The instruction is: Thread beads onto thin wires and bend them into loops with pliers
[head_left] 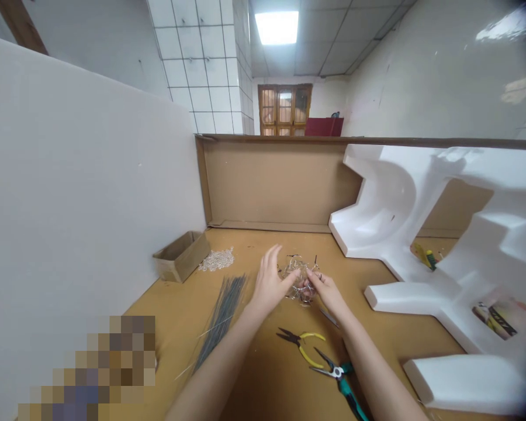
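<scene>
My left hand is spread, its fingers stretched upward and its thumb at the edge of a tangle of shiny, silvery bent wire pieces. On the other side, my right hand has its fingers curled and pinched at the same tangle, with thin wire between them; the exact piece is hard to make out. Yellow-handled pliers lie opened below the hands. Beside them are green-handled long-nose pliers, jaws apart. A bundle of straight grey wires lies left of my left forearm.
A small open cardboard box stands at the back left beside a pile of small clear pieces. White foam packing borders the right. A cardboard panel closes the back, and a white board the left.
</scene>
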The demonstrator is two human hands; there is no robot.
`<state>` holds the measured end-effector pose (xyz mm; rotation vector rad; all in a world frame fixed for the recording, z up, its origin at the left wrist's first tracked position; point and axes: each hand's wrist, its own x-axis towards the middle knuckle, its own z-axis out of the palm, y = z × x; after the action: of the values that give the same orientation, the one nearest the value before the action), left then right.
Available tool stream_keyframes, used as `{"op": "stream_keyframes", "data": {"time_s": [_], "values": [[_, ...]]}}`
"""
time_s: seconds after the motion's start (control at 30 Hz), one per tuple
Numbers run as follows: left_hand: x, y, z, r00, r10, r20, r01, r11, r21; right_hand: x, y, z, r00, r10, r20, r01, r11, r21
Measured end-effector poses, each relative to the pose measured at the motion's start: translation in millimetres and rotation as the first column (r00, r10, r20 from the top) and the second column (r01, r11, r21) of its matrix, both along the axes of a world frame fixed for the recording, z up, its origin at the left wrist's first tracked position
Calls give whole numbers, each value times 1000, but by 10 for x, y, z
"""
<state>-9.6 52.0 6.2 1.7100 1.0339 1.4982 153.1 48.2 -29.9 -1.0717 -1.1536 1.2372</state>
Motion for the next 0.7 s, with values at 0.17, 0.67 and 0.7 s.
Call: {"op": "stream_keyframes", "data": {"time_s": [0.17, 0.67, 0.7], "values": [[125, 143, -192, 954, -187, 232, 265, 889, -373, 45, -135, 99, 988, 142, 59, -145, 988, 50], [123, 96, -303, 832, -317, 455, 508, 765, -396, 170, -151, 92, 986, 160, -44, -161, 987, -22], [118, 101, -310, 829, -326, 454, 514, 764, -390, 158, -149, 87, 985, 173, -29, -173, 985, -9]]}}
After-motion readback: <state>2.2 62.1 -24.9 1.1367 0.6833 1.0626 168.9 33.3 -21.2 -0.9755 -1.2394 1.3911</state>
